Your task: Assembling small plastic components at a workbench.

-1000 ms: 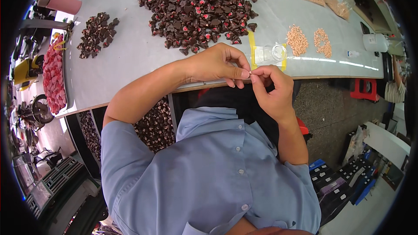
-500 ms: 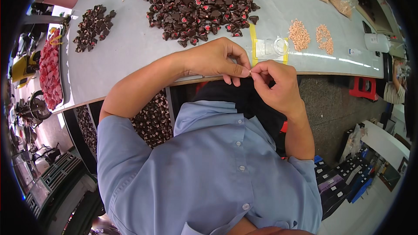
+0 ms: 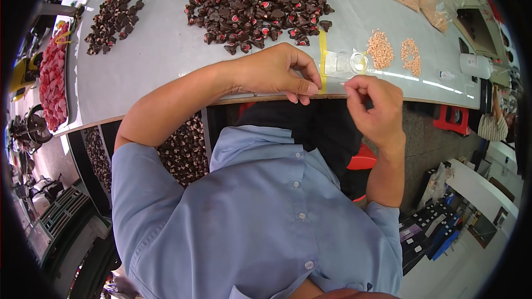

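red-spotted brown pieces [image 3: 255, 8], blue shirt [image 3: 249, 205]

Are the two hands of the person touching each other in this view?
No, the table edge shows in the gap between the left hand and the right hand.

And here's the left forearm [image 3: 177, 95], slanting up and inward from a bent elbow out wide, wrist almost straight! The left grip [image 3: 272, 72] sits palm down, thumb stretched along to meet the curled forefinger at the tip, the other fingers tucked below. Over to the right forearm [image 3: 388, 174], standing far steeper, its wrist turning the right grip [image 3: 378, 105] inward. Thumb and forefinger bend close together there, contact too fine to call, and a narrow gap separates the two!
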`<control>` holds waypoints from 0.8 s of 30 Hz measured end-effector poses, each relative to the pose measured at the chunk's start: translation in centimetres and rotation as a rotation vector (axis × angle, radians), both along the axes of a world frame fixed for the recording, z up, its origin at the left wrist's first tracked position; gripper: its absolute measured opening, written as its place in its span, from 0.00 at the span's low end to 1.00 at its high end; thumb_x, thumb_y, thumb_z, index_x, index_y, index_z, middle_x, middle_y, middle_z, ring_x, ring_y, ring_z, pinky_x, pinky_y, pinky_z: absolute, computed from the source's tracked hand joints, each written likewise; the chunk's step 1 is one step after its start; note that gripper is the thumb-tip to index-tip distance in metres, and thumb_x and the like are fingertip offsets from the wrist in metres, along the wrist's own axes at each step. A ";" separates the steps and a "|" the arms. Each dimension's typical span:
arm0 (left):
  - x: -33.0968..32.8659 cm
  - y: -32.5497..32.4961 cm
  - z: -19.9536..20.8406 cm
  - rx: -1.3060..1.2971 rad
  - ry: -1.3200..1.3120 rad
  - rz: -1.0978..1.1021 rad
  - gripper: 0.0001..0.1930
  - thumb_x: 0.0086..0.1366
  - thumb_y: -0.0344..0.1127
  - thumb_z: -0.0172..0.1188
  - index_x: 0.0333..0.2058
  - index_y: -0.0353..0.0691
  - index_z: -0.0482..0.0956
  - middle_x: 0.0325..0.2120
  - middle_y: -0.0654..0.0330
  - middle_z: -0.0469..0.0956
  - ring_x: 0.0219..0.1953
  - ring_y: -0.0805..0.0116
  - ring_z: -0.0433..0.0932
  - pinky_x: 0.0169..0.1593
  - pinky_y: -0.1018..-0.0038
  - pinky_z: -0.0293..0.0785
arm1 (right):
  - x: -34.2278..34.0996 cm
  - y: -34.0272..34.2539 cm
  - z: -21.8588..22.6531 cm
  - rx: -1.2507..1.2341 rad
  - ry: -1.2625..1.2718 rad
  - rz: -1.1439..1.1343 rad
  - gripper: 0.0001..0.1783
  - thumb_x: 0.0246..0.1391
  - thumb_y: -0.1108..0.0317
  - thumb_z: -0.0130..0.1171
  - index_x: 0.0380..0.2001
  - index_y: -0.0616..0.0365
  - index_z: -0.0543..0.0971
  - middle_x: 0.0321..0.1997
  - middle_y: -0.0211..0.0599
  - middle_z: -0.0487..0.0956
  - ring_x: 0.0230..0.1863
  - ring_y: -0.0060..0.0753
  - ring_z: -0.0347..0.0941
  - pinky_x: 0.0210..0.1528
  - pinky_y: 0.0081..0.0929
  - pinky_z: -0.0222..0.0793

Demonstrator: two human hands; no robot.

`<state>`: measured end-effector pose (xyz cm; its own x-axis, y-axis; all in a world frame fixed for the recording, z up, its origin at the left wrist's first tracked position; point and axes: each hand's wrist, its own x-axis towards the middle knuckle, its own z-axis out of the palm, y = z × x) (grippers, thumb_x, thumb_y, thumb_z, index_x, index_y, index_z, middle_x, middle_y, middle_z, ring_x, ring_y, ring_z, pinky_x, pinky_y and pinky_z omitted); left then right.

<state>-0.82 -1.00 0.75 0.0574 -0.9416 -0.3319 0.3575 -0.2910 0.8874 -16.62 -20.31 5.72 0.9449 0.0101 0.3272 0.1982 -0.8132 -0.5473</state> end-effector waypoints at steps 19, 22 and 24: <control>0.3 0.4 0.2 0.006 0.042 0.082 0.13 0.64 0.28 0.66 0.45 0.30 0.80 0.40 0.54 0.83 0.39 0.71 0.84 0.39 0.79 0.78 | 2.9 -2.8 3.6 -0.598 0.150 0.048 0.06 0.52 0.74 0.64 0.29 0.55 0.75 0.21 0.35 0.77 0.22 0.40 0.75 0.25 0.36 0.68; 0.2 -0.1 0.0 -0.004 0.054 0.100 0.13 0.64 0.28 0.66 0.45 0.30 0.80 0.42 0.53 0.83 0.39 0.71 0.84 0.38 0.78 0.78 | 2.8 -3.0 3.9 -0.633 0.178 0.034 0.05 0.52 0.73 0.63 0.29 0.55 0.75 0.23 0.36 0.78 0.23 0.42 0.76 0.26 0.37 0.68; 0.3 -0.4 0.1 -0.043 0.056 0.082 0.13 0.64 0.28 0.66 0.45 0.30 0.79 0.43 0.53 0.83 0.39 0.71 0.84 0.39 0.77 0.78 | 2.5 -3.2 3.9 -0.650 0.188 0.027 0.05 0.52 0.73 0.62 0.29 0.56 0.75 0.23 0.37 0.78 0.23 0.44 0.76 0.26 0.38 0.69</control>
